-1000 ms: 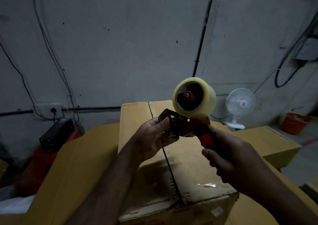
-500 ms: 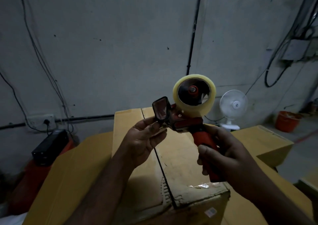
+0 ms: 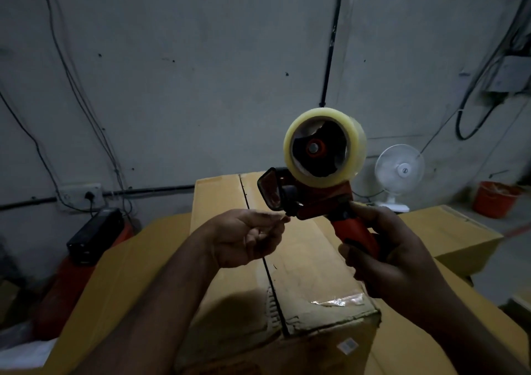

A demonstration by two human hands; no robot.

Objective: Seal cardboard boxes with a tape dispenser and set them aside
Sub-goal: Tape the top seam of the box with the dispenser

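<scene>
Your left hand point(image 3: 250, 239) has dropped below the guard of the tape dispenser point(image 3: 316, 179), seemingly pinching the tape end, while your right hand point(image 3: 385, 259) grips its handle, so the box point(image 3: 310, 262) awaits sealing.

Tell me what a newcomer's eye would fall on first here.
The red tape dispenser, held up mid-frame with its pale tape roll on top, stands out first; the right hand grips its handle and the left hand reaches its front end. Below lies a cardboard box, its centre seam open.
</scene>
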